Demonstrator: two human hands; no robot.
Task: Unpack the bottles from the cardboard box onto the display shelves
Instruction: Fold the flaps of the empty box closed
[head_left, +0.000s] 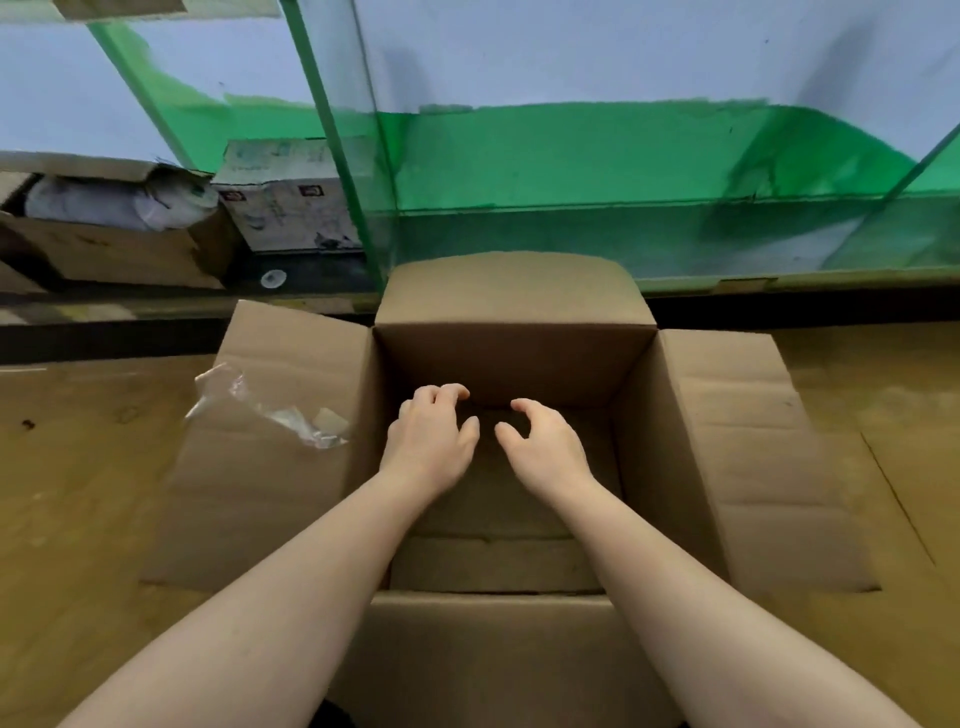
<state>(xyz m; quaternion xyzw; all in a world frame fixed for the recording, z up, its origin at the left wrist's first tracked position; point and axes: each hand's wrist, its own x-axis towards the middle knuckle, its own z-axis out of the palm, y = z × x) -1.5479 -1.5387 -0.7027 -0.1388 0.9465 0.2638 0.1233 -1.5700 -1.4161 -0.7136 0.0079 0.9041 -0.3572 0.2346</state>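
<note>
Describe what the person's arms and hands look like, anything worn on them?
Both forearms are bare as far as the picture shows, with no sleeve in view. The left hand and right hand wear no gloves. No rings, watch, bracelets or markings are visible. Fingernails look short and unpainted.

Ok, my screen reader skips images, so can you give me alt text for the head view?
Two bare hands, left hand and right hand, reach with loosely curled fingers into an open cardboard box where no bottles show. Crumpled clear plastic lies on its left flap; green glass shelves stand behind.
</note>
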